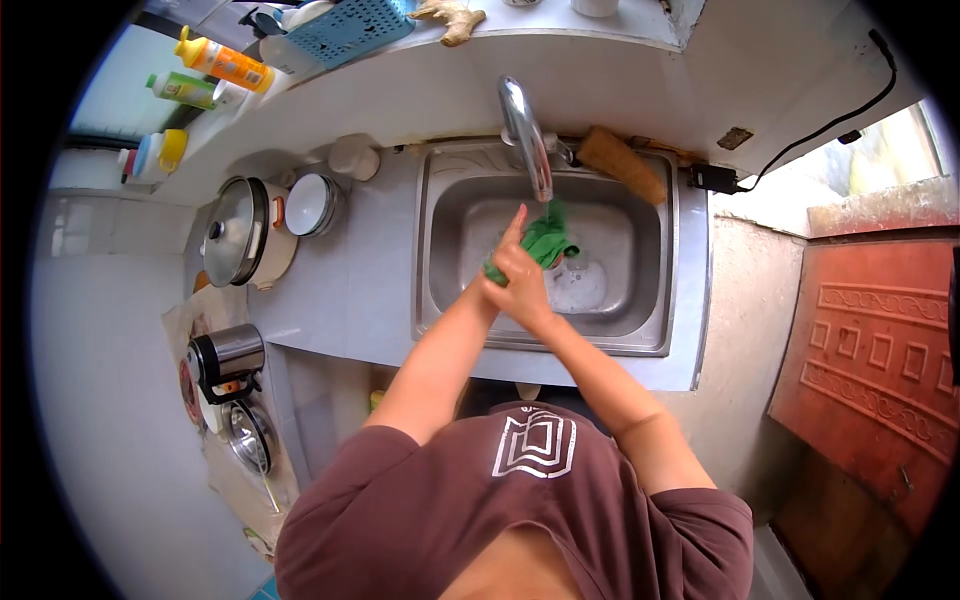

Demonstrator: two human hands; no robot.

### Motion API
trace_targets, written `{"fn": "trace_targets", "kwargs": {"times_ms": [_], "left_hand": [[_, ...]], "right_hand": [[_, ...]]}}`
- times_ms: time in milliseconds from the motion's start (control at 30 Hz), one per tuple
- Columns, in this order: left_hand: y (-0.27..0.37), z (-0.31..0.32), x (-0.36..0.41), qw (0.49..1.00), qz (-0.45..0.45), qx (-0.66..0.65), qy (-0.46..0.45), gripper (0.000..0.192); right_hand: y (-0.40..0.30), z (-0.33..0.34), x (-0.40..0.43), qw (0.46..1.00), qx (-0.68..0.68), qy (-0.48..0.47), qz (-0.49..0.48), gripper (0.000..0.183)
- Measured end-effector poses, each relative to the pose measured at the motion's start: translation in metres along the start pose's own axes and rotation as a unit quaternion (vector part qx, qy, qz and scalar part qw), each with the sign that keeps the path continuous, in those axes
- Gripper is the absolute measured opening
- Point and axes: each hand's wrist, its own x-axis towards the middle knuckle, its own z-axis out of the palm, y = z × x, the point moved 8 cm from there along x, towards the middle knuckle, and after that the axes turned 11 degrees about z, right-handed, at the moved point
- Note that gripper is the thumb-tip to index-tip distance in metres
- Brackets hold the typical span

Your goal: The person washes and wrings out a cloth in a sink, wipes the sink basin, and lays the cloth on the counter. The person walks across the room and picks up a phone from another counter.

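Over a stainless steel sink (630,262), my two hands cross under a curved chrome faucet (525,131). A wet green cloth (551,238) hangs between them, its upper end just below the spout. My right hand (523,281) grips part of the cloth near the left wrist, where a green end sticks out. My left hand (514,229) lies partly behind the right, with fingers pointing towards the faucet; whether it grips the cloth cannot be made out. Foamy water lies on the sink's floor beneath.
A loofah-like brown scrubber (622,165) rests on the sink's back right corner, near a black power adapter (714,178). Stacked bowls (309,206) and a lidded electric pot (244,232) stand left on the counter. An electric kettle (234,356) is further left. Bottles and a blue basket (352,30) line the ledge.
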Motion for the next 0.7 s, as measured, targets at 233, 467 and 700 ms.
{"fn": "trace_targets", "kwargs": {"times_ms": [233,467,700], "left_hand": [[0.002,0.043,0.015,0.947,-0.077,0.081,0.301,0.042],[0.03,0.057,0.023,0.977,-0.07,-0.17,0.111,0.034],[0.053,0.05,0.003,0.948,-0.04,0.06,0.309,0.03]], "right_hand": [[0.131,-0.065,0.06,0.951,-0.185,0.184,0.164,0.018],[0.089,-0.026,0.04,0.978,-0.089,0.154,0.111,0.023],[0.219,-0.035,-0.012,0.9,0.149,0.019,0.41,0.036]]}}
